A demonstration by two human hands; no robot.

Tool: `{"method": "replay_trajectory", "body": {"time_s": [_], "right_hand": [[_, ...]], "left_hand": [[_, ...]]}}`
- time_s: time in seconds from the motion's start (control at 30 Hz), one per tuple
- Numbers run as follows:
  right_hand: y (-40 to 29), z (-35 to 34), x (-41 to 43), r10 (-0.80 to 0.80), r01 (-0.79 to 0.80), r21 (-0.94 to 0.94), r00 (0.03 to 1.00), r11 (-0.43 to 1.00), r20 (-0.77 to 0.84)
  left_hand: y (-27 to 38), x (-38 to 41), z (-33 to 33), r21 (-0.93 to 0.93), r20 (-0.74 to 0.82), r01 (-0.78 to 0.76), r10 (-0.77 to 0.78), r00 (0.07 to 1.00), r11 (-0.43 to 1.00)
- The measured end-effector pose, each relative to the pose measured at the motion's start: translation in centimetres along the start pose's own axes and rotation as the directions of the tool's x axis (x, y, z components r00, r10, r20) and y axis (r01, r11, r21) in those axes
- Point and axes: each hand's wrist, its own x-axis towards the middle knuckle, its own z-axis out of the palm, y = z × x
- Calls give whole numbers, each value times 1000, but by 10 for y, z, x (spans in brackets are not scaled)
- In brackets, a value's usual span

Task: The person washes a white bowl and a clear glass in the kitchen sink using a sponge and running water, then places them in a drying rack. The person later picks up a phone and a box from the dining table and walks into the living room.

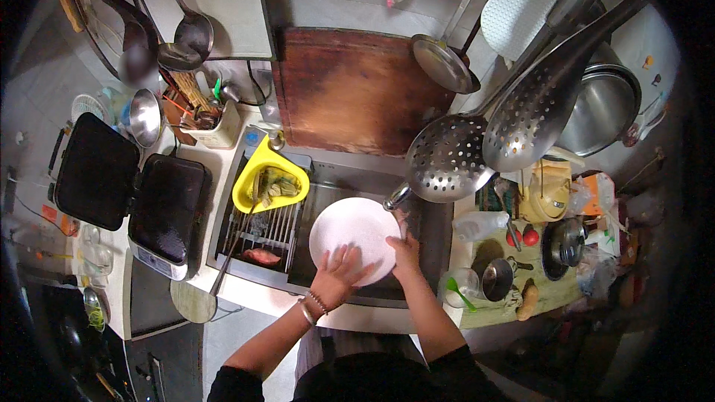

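Note:
Over the metal sink (pixel 430 257) is a round white plate (pixel 352 229). My right hand (pixel 406 251) grips its right rim, with the thumb on the upper face and the other fingers partly hidden. My left hand (pixel 341 273) lies spread on the plate's lower part, fingers apart. The faucet's spout (pixel 397 196) reaches in at the plate's upper right. Left of the plate, a yellow corner strainer basket (pixel 241 195) holds greenish scraps. Below it a metal drying rack (pixel 285 234) spans the sink, with a pinkish-red piece (pixel 261 257) near its front.
An opened electric griddle (pixel 167 206) stands on the left counter. A wooden cutting board (pixel 357 95) leans behind the sink. Perforated skimmers (pixel 447 156) and ladles (pixel 195 33) hang high, near the camera. At right are a small saucepan (pixel 497 279), a plastic bottle (pixel 481 225) and a lidded pan (pixel 564 245).

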Motion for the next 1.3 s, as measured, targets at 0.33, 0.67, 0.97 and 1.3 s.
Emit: {"method": "replay_trajectory", "body": {"time_s": [0.33, 0.67, 0.97, 1.3], "right_hand": [[-20, 11, 2, -379, 281, -603, 924, 747, -39], [-31, 83, -54, -80, 161, -387, 973, 908, 216], [2, 21, -40, -212, 841, -498, 459, -209, 863], [1, 23, -55, -23, 903, -359, 375, 236, 927]], "left_hand": [[-17, -18, 6, -766, 498, 160, -418, 760, -623], [0, -12, 21, -841, 372, 40, -523, 767, -540], [5, -19, -1, -864, 337, 14, -556, 760, -504], [-23, -30, -18, -848, 262, 18, -389, 883, -530]]}}
